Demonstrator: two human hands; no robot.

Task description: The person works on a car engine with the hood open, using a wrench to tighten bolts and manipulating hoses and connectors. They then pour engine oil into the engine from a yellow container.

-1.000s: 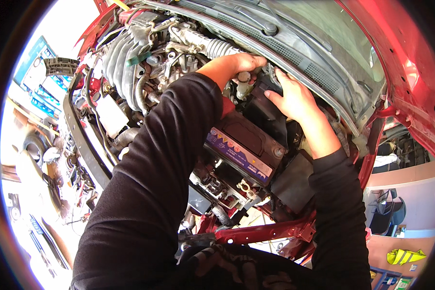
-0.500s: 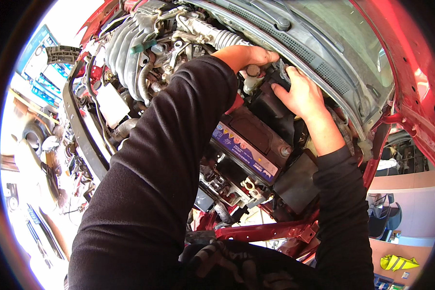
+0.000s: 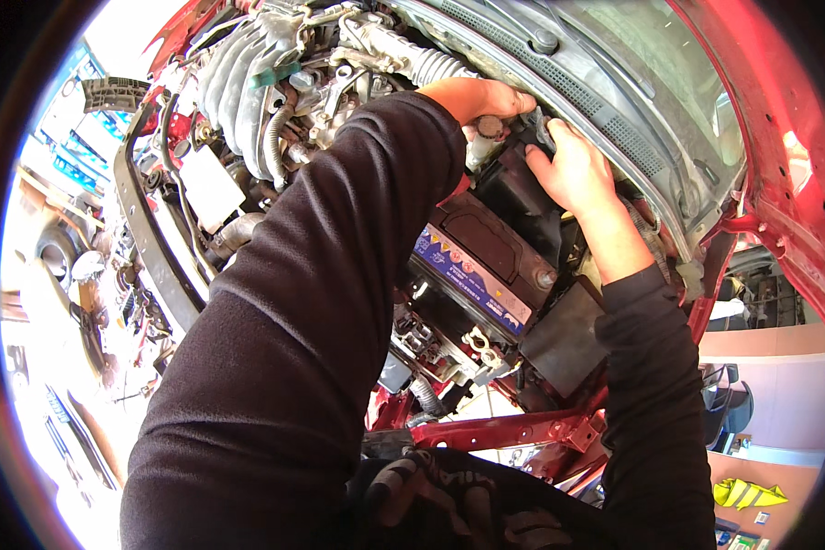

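Both my hands reach to the far side of a car's engine bay, just below the windshield cowl. My left hand (image 3: 497,99) is curled above a fluid reservoir with a round brown cap (image 3: 490,126); its fingertips are partly hidden. My right hand (image 3: 577,174) is closed around a dark grey plastic piece (image 3: 543,131), its thumb on the near side; the piece's exact kind cannot be made out. Below the hands stands a black plastic box-like cover (image 3: 521,197). Nearer to me sits a car battery (image 3: 490,252) with a blue-purple label and a bare terminal post.
A loose battery clamp (image 3: 481,346) lies by the battery's near side. A red body crossbar (image 3: 486,431) runs close to my body. The ribbed intake manifold (image 3: 234,101) fills the far left. The raised red hood (image 3: 788,165) rises at right, by the windshield (image 3: 678,82).
The view has shifted slightly, so the engine bay sits a little differently. Both hands stay at the same spot, the right one's fingers still around the dark grey piece.
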